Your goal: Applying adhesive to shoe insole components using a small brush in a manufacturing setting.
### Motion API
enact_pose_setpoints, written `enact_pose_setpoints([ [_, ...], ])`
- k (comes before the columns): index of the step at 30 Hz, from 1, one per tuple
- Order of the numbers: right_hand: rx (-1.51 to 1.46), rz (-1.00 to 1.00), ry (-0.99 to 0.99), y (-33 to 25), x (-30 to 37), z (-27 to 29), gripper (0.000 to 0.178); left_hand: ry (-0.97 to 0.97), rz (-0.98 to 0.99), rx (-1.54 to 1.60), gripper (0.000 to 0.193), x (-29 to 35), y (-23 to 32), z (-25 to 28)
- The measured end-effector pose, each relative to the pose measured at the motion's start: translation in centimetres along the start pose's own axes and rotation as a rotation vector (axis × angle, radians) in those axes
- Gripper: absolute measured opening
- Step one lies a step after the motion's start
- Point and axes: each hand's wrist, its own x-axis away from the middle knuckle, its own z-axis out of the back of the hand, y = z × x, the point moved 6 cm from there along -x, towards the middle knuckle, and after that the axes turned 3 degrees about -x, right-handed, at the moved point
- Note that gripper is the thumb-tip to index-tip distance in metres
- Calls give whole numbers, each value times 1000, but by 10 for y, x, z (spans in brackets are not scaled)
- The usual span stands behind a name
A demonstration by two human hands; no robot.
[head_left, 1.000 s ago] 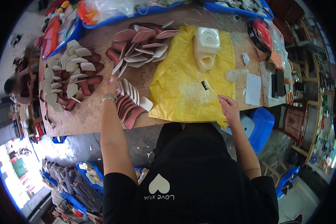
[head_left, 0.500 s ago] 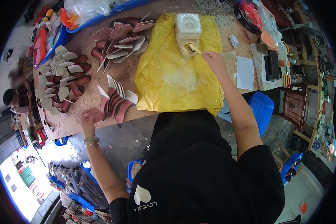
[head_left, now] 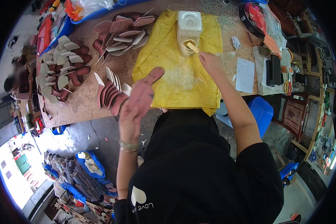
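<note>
- Far left on your bench (head_left: 72,112), a heap of reddish sole-shaped pieces with pale flaps (head_left: 65,71) lies untouched; whether those are finished, you can't tell from here.
- Next along, a fanned row of pink pieces (head_left: 110,95) leans together near the front edge, no hand on it, so plenty looks left to handle.
- Behind that, a second heap (head_left: 123,37), also untouched.
- And here's your left hand (head_left: 130,117), fingers closed on the wide end of one pink piece (head_left: 141,96), blurred, its narrow tip over the yellow sheet (head_left: 209,89). One piece in hand; no coating can be made out on it.
- On the sheet, the white container (head_left: 189,26), its opening towards you.
- Your right hand (head_left: 211,62) pinches a pale handled tool (head_left: 192,47), the far end hidden at that opening.
</note>
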Motion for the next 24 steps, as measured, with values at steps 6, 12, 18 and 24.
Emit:
enact_pose_setpoints([
  [6,-340,-192,-55,1,54,20,21,-58,169,220,34,-20,-75,-14],
  [12,-1055,-302,-377,-59,123,10,25,18,255,154,24,-18,-80,-8],
  [18,-958,-172,-448,-77,108,-31,26,48,266,142,24,-20,-89,0],
  [24,-714,-188,-330,-61,104,-45,28,93,243,230,21,-21,-95,19],
])
